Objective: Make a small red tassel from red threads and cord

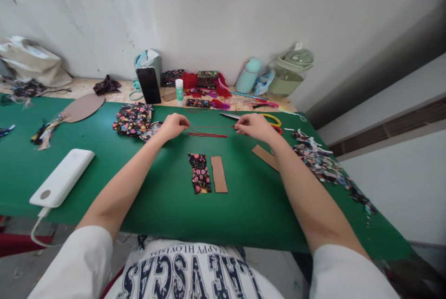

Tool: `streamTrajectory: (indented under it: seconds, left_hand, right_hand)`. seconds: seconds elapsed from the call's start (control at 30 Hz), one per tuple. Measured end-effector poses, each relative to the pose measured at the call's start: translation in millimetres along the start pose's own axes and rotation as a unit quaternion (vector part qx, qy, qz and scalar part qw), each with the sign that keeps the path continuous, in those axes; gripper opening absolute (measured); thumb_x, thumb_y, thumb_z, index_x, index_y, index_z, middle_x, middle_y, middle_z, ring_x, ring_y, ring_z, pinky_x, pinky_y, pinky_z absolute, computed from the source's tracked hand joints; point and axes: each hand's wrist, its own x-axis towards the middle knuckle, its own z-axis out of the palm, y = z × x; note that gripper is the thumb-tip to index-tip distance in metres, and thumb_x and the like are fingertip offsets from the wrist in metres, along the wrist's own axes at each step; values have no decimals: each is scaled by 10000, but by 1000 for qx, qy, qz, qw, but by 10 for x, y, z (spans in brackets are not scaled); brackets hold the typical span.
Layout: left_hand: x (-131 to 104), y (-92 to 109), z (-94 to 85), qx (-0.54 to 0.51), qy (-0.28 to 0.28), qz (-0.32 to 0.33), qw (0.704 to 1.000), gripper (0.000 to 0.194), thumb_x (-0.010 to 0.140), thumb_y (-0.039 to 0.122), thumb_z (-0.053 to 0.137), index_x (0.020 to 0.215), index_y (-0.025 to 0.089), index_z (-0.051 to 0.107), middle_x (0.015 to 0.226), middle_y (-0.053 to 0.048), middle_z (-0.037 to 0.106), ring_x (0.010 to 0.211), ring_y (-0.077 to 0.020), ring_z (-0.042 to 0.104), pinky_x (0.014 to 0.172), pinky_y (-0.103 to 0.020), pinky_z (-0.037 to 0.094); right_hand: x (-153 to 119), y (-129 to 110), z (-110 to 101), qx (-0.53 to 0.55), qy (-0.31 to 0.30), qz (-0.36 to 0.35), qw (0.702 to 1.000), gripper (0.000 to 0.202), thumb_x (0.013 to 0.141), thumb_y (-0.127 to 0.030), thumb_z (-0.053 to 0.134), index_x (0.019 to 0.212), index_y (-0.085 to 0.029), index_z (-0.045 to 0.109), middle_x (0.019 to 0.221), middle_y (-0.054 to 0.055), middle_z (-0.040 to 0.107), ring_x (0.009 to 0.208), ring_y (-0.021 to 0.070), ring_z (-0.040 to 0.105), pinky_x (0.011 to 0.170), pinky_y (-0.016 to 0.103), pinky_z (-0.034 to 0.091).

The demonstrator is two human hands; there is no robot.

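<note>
Between my two hands a thin red thread [212,127] stretches across above the green mat. My left hand [176,125] pinches its left end, fingers closed. The other end sits in the closed fingertips of my right hand [251,127]. Just below the taut strand lies a bundle of red threads [208,135] on the mat. Nearer to me are a black floral fabric strip [200,173] and a brown cardboard strip [219,174], side by side. Scissors [272,120] with yellow and red handles lie behind my right hand, partly hidden by it.
Folded floral fabric [133,119] lies left of my left hand. A phone [148,85] and a glue stick [179,92] stand behind. Fabric scraps [320,164] spread along the right edge, near another cardboard strip [265,156]. A white power bank [62,178] lies front left.
</note>
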Motion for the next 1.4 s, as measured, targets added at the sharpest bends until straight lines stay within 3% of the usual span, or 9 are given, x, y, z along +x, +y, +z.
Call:
streamTrajectory:
  seconds: [0.3,0.67,1.13,1.4]
  left_hand:
    - [0,-61,5,45,-9,-1,999,95,699,139,644,751,167,718,736,-43,709,725,-176,649,737,-289,514]
    - [11,-102,33,78,-21,23,996,250,725,94,547,840,170,755,839,-67,734,820,-198,669,825,-296,508]
    - [10,-140,45,89,-19,33,995,217,730,112,561,826,179,743,812,-65,722,808,-206,665,809,-319,511]
    - [11,-137,23,108,-24,2,994,194,744,136,596,892,161,718,851,-64,722,835,-195,664,820,-296,509]
  right_hand:
    - [-10,-41,52,-122,-85,-46,988,130,775,-207,582,652,-192,621,630,41,712,615,183,666,591,271,505]
    - [32,20,140,-183,-68,-100,976,128,781,-251,583,726,-189,681,780,51,721,715,187,639,649,280,464]
    - [36,8,128,-189,-78,-97,974,209,827,-255,532,801,-169,721,833,82,735,726,215,645,672,309,464]
    - [51,31,144,-186,-88,-89,975,175,809,-255,576,826,-160,723,856,78,734,769,208,653,678,289,480]
